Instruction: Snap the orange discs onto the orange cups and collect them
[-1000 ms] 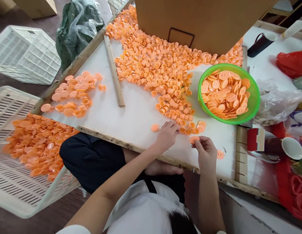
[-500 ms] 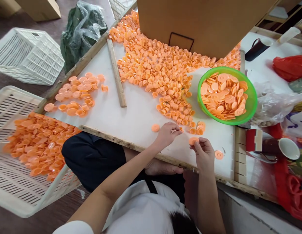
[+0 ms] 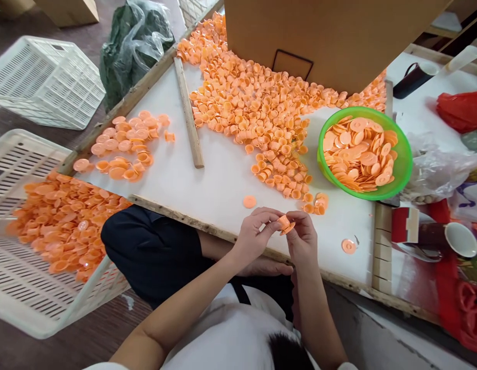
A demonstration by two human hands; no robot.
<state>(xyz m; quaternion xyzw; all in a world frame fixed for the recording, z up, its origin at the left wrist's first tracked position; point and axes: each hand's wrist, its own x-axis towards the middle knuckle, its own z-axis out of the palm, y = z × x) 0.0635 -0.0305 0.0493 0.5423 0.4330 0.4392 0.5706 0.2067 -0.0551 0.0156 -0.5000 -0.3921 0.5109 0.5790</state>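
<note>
My left hand (image 3: 256, 234) and my right hand (image 3: 303, 237) meet above the near edge of the white board (image 3: 215, 180). The left fingers pinch a small orange cup-shaped cap (image 3: 282, 222). The right fingers pinch a flat orange disc (image 3: 290, 227) pressed against that cap. A big heap of small orange caps (image 3: 257, 110) covers the board's far middle. A green bowl (image 3: 403, 154) of flat orange discs stands at the right. Loose discs (image 3: 249, 201) (image 3: 348, 246) lie on the board near my hands.
A white basket (image 3: 26, 277) at the left holds many assembled orange pieces; more lie in a pile (image 3: 125, 146) on the board's left. A wooden stick (image 3: 188, 115), a cardboard box (image 3: 323, 36), an upturned white crate (image 3: 46, 82), a bag (image 3: 132, 49), and cups (image 3: 460, 240) surround the board.
My left hand picked a small cap from the heap's edge and drew back. My right hand moved left with its disc, and the two pieces now meet between the hands.
</note>
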